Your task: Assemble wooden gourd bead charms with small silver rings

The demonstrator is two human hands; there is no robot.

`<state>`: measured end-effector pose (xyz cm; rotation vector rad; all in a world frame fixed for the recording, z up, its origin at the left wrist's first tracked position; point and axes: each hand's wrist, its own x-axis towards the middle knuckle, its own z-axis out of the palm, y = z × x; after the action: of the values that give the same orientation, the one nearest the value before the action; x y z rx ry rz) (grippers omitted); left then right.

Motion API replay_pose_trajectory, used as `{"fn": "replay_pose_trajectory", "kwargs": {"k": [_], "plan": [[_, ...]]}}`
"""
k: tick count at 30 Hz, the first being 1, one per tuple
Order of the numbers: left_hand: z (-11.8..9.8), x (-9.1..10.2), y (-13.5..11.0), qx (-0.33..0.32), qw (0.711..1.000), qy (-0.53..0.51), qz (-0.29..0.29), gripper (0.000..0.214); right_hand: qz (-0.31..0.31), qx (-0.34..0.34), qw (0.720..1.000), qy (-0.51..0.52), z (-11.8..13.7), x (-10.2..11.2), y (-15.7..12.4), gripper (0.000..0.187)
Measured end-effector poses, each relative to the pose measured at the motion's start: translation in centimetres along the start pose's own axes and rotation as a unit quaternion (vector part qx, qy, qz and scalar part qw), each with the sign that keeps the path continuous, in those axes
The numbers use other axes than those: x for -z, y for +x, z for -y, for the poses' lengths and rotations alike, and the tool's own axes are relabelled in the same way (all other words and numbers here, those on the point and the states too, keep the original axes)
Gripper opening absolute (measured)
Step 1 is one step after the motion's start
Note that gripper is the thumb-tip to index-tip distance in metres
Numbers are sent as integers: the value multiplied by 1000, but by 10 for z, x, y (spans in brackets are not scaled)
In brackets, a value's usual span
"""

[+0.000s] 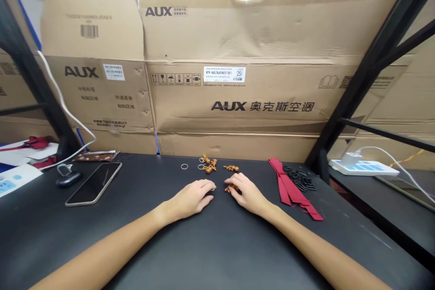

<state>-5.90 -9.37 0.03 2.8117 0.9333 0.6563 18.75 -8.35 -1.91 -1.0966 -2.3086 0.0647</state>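
My left hand [192, 197] rests low over the black table, fingers loosely bent and thumb apart from them. A small pale glint shows at its fingertips; I cannot make out whether it is a nail or a ring. Facing it, my right hand [247, 195] curls its fingers and thumb around a small brown beaded charm [231, 188], partly hidden by the fingers. Just beyond the hands lie another brown charm [232, 168] and a small cluster of brown charms [210, 164] with metal rings among them. A loose metal ring [184, 166] lies to their left.
Red ribbon strips [294, 188] and a pile of black buckles [301, 177] lie at the right. On the left are a phone [95, 184], a dark earbud case [69, 177] and a brown wrapper [96, 156]. Cardboard [265, 45] walls the back; a power strip [363, 167] sits far right.
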Motion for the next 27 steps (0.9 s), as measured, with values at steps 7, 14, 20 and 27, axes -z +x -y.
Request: {"fn": "replay_pose_trajectory", "kwargs": {"k": [7, 14, 20, 27], "plan": [[6, -2, 1, 25, 999, 7, -23, 23, 16, 9, 1000, 23, 7, -1, -1, 18], [-1, 4, 1, -41, 999, -8, 20, 32, 17, 2, 999, 31, 15, 0, 0, 16], [-1, 2, 1, -61, 998, -6, 31, 27, 10, 7, 999, 52, 11, -4, -1, 15], [3, -2, 1, -17, 999, -17, -21, 12, 5, 9, 998, 65, 10, -6, -2, 14]]}}
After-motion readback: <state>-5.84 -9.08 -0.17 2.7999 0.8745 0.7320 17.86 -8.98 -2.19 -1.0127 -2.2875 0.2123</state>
